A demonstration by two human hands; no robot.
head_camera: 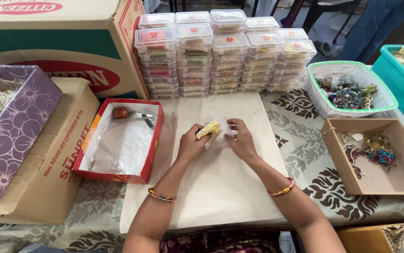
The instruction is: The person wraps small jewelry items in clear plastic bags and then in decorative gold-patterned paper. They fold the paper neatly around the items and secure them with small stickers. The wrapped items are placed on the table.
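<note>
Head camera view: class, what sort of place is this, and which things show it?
Probably a small jewellery packing table. Stacked clear plastic lidded boxes fill the back, a white mesh basket with green rim holds tangled beads, and the left hand and right hand hold a gold ornament.

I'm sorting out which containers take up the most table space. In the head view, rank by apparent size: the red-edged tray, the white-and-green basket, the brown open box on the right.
1. red-edged tray
2. brown open box, cut off by the frame edge, so its rank against the tray is unsure
3. white-and-green basket, farther from the camera, so it may look smaller than it is
</note>
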